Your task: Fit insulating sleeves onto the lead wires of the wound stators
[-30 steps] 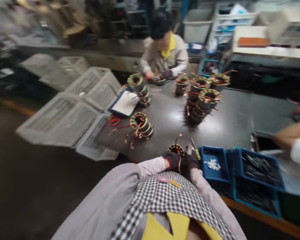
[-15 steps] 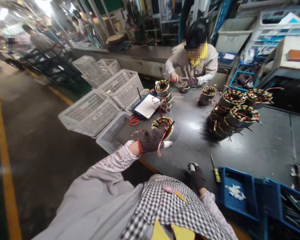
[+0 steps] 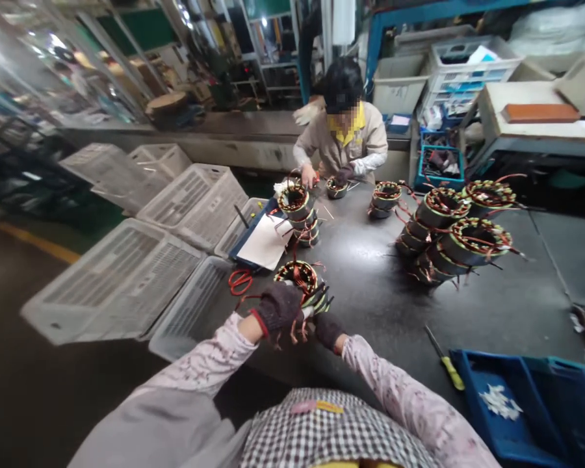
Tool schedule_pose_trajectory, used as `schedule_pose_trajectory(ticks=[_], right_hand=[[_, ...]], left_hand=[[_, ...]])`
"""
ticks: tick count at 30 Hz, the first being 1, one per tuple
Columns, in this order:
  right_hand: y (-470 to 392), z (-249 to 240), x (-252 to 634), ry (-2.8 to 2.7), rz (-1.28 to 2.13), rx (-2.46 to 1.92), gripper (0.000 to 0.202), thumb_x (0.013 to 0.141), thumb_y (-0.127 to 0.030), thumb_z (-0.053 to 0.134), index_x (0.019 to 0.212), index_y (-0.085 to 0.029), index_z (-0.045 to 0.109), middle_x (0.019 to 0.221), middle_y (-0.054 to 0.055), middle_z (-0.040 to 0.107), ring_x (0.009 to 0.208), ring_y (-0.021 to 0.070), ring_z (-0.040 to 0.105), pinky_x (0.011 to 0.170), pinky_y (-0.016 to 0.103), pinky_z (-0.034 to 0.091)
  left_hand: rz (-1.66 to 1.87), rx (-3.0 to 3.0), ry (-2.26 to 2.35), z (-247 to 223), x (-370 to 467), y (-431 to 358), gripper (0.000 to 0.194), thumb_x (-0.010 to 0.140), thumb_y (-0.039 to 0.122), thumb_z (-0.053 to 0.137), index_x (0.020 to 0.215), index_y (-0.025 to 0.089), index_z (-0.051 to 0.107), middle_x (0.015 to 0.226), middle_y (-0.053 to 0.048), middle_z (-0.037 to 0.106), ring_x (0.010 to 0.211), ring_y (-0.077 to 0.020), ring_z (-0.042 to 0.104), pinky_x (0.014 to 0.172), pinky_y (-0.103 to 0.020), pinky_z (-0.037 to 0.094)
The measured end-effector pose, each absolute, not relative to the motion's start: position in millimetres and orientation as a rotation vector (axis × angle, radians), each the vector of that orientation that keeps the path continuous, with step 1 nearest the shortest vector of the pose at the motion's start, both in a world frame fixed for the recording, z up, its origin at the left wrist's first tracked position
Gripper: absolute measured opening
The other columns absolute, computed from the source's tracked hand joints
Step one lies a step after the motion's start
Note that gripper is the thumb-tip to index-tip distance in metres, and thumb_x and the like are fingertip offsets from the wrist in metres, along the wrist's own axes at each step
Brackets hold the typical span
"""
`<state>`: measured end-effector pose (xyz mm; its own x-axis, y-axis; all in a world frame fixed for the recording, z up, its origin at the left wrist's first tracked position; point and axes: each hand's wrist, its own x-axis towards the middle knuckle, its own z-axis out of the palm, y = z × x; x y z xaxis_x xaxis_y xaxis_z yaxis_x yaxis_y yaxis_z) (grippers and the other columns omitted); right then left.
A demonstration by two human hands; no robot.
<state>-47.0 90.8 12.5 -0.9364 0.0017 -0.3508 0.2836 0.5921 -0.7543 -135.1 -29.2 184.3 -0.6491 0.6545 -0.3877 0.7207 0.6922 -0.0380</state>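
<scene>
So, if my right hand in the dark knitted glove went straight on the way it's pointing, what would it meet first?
Most likely the stack of dark, copper-wound rings with yellow-green edges, just ahead of your right hand. They may already touch; depth is unclear there.

A dark, smooth tabletop (image 3: 370,312) spreads across the near middle and right, with a soft white glare (image 3: 364,246) on it and a thin seam (image 3: 549,253) crossing at the right. To the left, the dim floor (image 3: 10,286) carries a yellow line (image 3: 38,242). Beyond the table runs a long bench (image 3: 234,121) with a pale, scuffed front (image 3: 268,156). Farther back stand metal shelves (image 3: 283,65), a blue frame (image 3: 374,39) and, on the right, a white-topped stand (image 3: 496,97). At far left, green panels (image 3: 141,29) show among metal posts (image 3: 104,44), with bright, blurred lights (image 3: 56,41).
</scene>
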Motion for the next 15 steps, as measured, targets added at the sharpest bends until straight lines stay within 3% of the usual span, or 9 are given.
schedule_pose_trajectory(ticks=[5,8,11,15], right_hand=[[77,16,-113,2.565,-1.255,0.302,0.024,0.09,-0.033,0.062,0.074,-0.024,0.078,0.073,0.001,0.076,0.078,0.0198,0.069,0.077,0.029,0.05],[81,22,-160,2.595,-1.308,0.313,0.021,0.091,-0.033,0.065,0.082,-0.023,0.081,0.081,-0.002,0.08,0.083,0.0166,0.069,0.081,0.024,0.05],[100,26,-190,2.64,-1.39,0.346,0.021,0.094,-0.031,0.065,0.104,-0.026,0.083,0.104,-0.006,0.084,0.098,0.0152,0.072,0.09,0.022,0.051],[154,21,-170,2.705,-1.42,0.651,0.031,0.101,-0.029,0.056,0.124,-0.026,0.076,0.127,-0.005,0.08,0.117,0.0153,0.069,0.105,0.028,0.05]], left_hand=[[-0.394,1.057,2.571,193,-210,-27,0.029,0.092,0.034,0.07,0.102,0.009,0.079,0.107,-0.019,0.079,0.107,-0.035,0.073,0.098,-0.044,0.053],[-0.449,1.037,2.598,194,-258,-19,0.042,0.096,0.044,0.063,0.109,0.007,0.077,0.113,-0.022,0.078,0.11,-0.0364,0.073,0.098,-0.043,0.051],[-0.467,1.014,2.627,194,-295,-11,0.062,0.099,0.06,0.051,0.116,0.005,0.074,0.114,-0.026,0.077,0.109,-0.0384,0.074,0.093,-0.042,0.051],[-0.471,0.998,2.658,186,-323,-6,0.072,0.103,0.066,0.032,0.114,0.007,0.072,0.112,-0.025,0.078,0.107,-0.0355,0.074,0.089,-0.039,0.05]])
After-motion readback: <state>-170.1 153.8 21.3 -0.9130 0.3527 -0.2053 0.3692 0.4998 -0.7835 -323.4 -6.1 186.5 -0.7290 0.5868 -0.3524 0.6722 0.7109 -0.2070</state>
